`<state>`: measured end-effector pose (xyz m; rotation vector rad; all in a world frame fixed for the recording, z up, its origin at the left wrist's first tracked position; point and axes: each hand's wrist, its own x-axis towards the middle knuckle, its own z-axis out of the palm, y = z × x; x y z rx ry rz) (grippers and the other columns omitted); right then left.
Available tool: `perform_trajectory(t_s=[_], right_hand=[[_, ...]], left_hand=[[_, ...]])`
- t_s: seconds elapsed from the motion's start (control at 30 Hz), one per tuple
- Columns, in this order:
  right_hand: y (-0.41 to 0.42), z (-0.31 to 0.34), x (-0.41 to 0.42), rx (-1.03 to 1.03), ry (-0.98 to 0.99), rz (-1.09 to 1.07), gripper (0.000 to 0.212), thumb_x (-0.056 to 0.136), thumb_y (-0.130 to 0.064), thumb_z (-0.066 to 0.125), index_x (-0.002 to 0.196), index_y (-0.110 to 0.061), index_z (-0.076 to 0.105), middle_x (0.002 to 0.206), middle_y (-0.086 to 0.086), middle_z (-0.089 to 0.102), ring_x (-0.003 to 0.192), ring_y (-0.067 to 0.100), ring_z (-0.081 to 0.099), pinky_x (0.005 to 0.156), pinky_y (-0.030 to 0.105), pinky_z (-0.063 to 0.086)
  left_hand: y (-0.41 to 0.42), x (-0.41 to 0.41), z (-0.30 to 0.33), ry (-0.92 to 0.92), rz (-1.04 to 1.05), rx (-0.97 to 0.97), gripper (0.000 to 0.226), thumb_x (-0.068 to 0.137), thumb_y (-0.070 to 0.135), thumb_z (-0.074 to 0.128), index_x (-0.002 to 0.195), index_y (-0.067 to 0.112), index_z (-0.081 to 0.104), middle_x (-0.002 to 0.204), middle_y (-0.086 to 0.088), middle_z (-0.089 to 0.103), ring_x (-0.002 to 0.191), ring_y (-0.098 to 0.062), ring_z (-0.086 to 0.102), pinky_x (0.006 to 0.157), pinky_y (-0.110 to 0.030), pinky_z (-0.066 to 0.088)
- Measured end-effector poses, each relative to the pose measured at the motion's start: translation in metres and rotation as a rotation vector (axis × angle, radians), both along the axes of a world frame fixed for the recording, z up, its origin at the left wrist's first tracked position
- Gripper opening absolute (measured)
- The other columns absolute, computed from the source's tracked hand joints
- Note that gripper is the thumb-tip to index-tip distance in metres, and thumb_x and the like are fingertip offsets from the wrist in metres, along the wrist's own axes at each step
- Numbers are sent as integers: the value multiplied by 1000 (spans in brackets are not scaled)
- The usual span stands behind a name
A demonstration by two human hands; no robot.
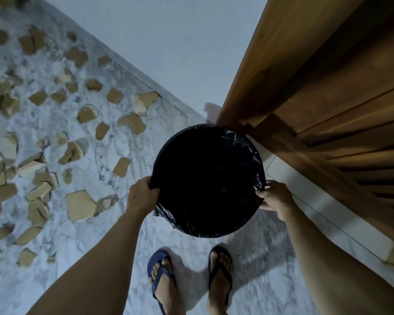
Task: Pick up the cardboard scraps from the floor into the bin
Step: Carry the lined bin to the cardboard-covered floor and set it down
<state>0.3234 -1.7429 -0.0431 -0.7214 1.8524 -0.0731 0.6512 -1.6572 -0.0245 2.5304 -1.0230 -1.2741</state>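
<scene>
We reach both arms forward and down to the bin [208,180], which sits by the floor's [105,155] edge along the wall, just beside the wooden door [316,87]. Our left hand [142,193] curls its fingers over the bin's left rim, and our right hand [275,197] pinches the black liner at the right rim. The cardboard scraps [80,205] lie scattered over the floor toward its left side, apart from the bin.
</scene>
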Motion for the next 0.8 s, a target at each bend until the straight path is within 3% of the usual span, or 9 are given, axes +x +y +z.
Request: perform_trajectory(t_s=[0.1,0.17,0.3,0.37,0.43,0.63,0.8], right_hand=[[-1,-3,1,-9,7,31,23,88,-3,70,110,-3,66,113,20,69,101,37,69,88,50,58],[-2,0,3,-7,9,30,25,87,-9,73,110,-7,65,112,20,70,99,35,70,88,52,58],[0,26,21,-43,116,270,62,84,-31,77,137,-11,52,131,13,62,119,32,60,97,40,51],[3,44,43,-139,245,430,70,87,-30,74,146,-12,41,140,16,51,125,36,55,99,43,50],[6,63,79,-267,357,577,68,89,-29,70,148,-16,39,142,16,44,127,37,51,102,50,47],[36,69,246,-440,191,773,50,94,-19,64,141,-17,49,139,10,45,126,29,50,103,38,46],[87,4,382,-396,25,963,53,96,-12,55,147,-19,42,142,6,41,129,24,48,99,32,44]], left_hand=[[-3,2,-5,0,21,24,31,92,6,58,122,8,68,111,-18,71,94,-30,60,74,-31,38],[-2,2,-6,16,33,59,32,93,8,58,123,9,67,112,-17,70,99,-32,61,75,-32,41],[6,6,3,46,28,90,27,97,19,56,120,6,60,127,-20,64,117,-35,58,82,-33,39],[15,13,10,63,56,76,47,99,23,57,141,2,50,142,-18,55,131,-34,50,96,-37,40],[27,27,16,93,93,57,57,99,24,58,149,4,42,148,-16,51,136,-32,47,107,-38,37],[74,108,5,156,118,93,58,96,20,63,148,5,43,146,-17,51,132,-31,50,105,-38,40],[126,205,-43,93,-5,139,60,95,24,65,149,9,42,150,-14,46,135,-30,47,103,-37,39]])
